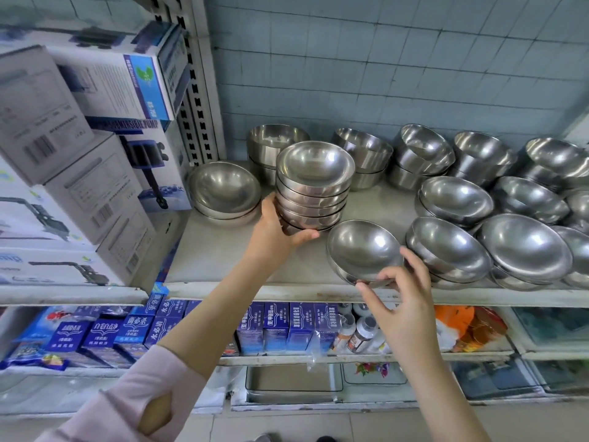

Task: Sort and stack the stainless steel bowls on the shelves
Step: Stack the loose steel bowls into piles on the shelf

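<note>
A tall stack of several steel bowls [314,186] stands left of centre on the white shelf [223,250]. My left hand [275,232] grips its bottom bowls, thumb across the front. A single shallow bowl [363,250] sits tilted at the shelf's front edge. My right hand [403,301] pinches its near rim with the fingertips. A low pile of wide bowls [224,191] lies to the left. Deep bowl stacks [277,145] line the back wall. More shallow bowls [526,247] crowd the right side.
Boxed pumps [95,173] are piled on the left beside a slotted upright post [194,90]. Below the shelf sit blue cartons [277,327], small bottles [360,333] and orange packets [468,327]. Bare shelf surface shows in front of the low pile.
</note>
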The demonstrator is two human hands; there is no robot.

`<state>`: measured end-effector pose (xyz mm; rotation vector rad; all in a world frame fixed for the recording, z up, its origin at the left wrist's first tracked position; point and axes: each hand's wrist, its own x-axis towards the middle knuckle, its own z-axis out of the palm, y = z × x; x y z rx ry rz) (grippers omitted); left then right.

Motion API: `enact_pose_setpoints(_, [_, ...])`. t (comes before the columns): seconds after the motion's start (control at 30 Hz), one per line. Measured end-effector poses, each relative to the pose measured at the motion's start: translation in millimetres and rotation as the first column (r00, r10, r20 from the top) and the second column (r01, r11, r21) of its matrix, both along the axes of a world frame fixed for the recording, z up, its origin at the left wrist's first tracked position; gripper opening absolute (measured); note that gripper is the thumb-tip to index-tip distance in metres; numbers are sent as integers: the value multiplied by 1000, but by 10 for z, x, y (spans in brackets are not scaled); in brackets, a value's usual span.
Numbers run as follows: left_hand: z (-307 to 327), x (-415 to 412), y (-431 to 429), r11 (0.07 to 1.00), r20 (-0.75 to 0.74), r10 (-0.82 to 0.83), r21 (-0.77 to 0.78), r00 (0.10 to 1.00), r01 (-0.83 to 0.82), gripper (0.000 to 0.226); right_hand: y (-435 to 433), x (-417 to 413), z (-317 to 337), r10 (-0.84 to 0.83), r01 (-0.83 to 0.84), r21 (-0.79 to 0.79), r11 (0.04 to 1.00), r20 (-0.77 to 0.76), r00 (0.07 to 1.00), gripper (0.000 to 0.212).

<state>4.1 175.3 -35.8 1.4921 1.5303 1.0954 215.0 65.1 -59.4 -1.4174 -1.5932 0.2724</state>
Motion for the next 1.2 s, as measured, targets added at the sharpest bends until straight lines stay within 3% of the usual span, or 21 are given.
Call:
enact_pose_setpoints(0.13, [49, -133, -202, 992, -98, -81, -104, 992, 71, 115, -26, 2, -9, -30, 20, -66, 998, -157, 987, 52])
enact_pose_setpoints(0.17, [46, -203, -314, 997, -149, -70, -55, 986, 63, 105, -34, -7, 1, -39, 29, -60, 998, -173, 984, 51])
enact_pose_setpoints(0.27, [29, -499, -619, 935, -265, 144, 351, 953, -44, 64, -59, -45, 16, -58, 49, -52, 997, -184, 981, 46])
enact_pose_setpoints(0.33, [-25, -711, -641, 869, -301, 287, 482, 910, -115, 61, -99, -95, 47, -90, 65, -110, 992, -237, 967, 45])
enact_pose_setpoints(0.4, [-96, -872, -535, 894, -311, 323, 409, 894, -181, 73, -158, -164, 90, -94, 46, -156, 987, -318, 943, 47])
enact_pose_setpoints(0.5, [-111, -948, -373, 960, -217, 242, 197, 946, -200, 92, -235, -285, 150, -7, -58, -152, 987, -395, 919, 44])
enact_pose_setpoints(0.6, [-56, -954, -250, 966, -170, 218, 176, 961, -188, 98, -248, -406, 167, 44, -121, -175, 977, -390, 920, 44])
enact_pose_setpoints(0.77, [-49, -1104, -140, 962, -127, 232, 177, 964, -208, 59, -159, -639, 146, 131, -235, -228, 945, -393, 910, 54])
enact_pose_setpoints(0.9, [-102, -1227, -209, 966, -136, 230, 149, 964, -210, 50, -48, -814, 132, 199, -304, -242, 921, -377, 904, 48])
enact_pose_setpoints(1.1, [-4, -1402, -342, 971, -378, 166, 222, 911, -85, 34, 218, -972, 112, 295, -401, -256, 879, -367, 882, 44])
enact_pose_setpoints(1.2, [64, -1490, -349, 967, -404, 154, 248, 902, -54, 18, 320, -983, 85, 323, -416, -264, 870, -331, 886, 45])
